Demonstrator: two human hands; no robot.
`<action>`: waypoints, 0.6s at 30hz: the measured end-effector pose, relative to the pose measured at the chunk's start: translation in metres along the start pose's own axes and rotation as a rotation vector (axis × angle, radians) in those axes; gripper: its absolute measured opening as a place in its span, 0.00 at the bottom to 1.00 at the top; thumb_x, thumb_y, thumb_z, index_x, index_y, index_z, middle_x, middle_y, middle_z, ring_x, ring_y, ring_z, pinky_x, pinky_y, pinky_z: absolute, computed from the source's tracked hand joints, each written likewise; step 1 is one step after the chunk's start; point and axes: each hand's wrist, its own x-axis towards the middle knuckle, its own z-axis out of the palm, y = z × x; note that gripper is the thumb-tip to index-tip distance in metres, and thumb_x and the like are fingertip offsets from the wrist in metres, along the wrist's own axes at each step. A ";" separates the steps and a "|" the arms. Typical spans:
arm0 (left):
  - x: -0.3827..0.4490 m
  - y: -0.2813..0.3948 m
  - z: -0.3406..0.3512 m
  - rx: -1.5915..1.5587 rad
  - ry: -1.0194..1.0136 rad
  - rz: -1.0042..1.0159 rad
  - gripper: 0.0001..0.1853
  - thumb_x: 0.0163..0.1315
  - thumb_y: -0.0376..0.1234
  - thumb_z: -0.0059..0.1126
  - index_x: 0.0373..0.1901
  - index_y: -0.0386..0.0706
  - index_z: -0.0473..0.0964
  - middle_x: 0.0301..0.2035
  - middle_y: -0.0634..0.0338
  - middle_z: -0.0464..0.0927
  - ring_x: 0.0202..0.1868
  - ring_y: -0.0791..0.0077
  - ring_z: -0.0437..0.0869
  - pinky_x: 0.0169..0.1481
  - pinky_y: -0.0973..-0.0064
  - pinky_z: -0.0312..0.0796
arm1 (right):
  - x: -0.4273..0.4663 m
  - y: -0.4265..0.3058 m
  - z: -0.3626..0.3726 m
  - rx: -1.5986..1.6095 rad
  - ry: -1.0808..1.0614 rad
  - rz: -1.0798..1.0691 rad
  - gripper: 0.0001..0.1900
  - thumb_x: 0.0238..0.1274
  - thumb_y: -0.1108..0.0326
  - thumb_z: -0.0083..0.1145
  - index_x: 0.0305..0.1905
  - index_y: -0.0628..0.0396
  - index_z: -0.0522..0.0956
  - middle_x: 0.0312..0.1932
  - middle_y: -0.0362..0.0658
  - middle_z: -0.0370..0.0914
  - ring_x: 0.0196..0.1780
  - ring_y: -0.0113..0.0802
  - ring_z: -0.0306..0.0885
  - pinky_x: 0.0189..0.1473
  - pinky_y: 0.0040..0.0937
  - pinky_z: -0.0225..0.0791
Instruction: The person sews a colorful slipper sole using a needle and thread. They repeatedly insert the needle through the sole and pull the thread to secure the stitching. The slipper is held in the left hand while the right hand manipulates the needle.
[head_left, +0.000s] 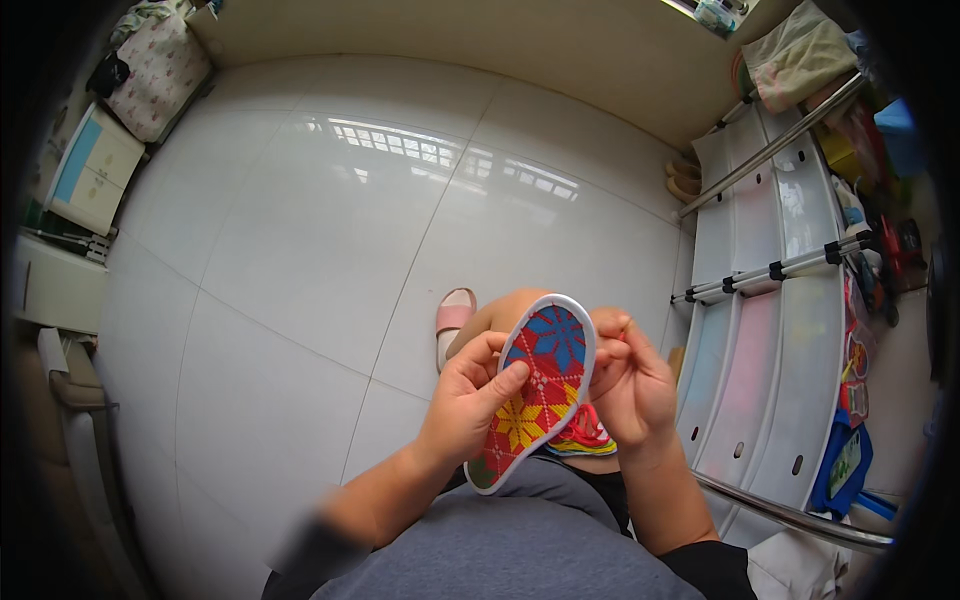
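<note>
My left hand (472, 390) grips an embroidered shoe insole (541, 382) by its left edge, with the thumb on top. The insole has white binding and a red ground, with blue and yellow star patterns and a green patch at the heel. Beside its right edge is my right hand (634, 375), thumb and fingertips pinched together. A hint of red shows at those fingertips, too small to make out. Below the insole, a bundle of red, yellow and blue thread (581, 436) lies on my lap, partly hidden by the insole.
A pink slipper (453, 319) is on one foot on the tiled floor (300, 247). To the right stands a rack with metal rails (772, 150) and translucent drawers (739, 375). Tan shoes (683, 181) sit by the wall. Cabinets (96, 171) line the left side.
</note>
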 end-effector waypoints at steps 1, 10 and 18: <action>0.001 -0.001 -0.003 0.004 0.016 0.019 0.10 0.68 0.30 0.50 0.47 0.36 0.69 0.37 0.60 0.79 0.40 0.81 0.80 0.47 0.80 0.73 | -0.002 -0.005 0.009 -0.075 -0.002 -0.083 0.09 0.74 0.67 0.37 0.43 0.56 0.69 0.30 0.40 0.70 0.26 0.25 0.65 0.32 0.25 0.66; 0.006 -0.001 -0.020 -0.109 0.104 0.223 0.07 0.69 0.30 0.48 0.43 0.36 0.69 0.39 0.57 0.79 0.39 0.77 0.82 0.46 0.80 0.75 | -0.009 -0.046 -0.015 -0.682 0.200 -0.578 0.03 0.71 0.67 0.43 0.41 0.52 0.68 0.16 0.31 0.53 0.16 0.17 0.45 0.17 0.19 0.44; 0.016 -0.012 -0.031 -0.853 -0.513 -0.310 0.27 0.68 0.45 0.46 0.58 0.35 0.58 0.29 0.52 0.67 0.18 0.73 0.69 0.12 0.80 0.63 | -0.020 -0.017 0.011 -1.096 -0.072 -0.581 0.02 0.67 0.73 0.51 0.41 0.57 0.71 0.29 0.35 0.67 0.23 0.18 0.60 0.23 0.18 0.56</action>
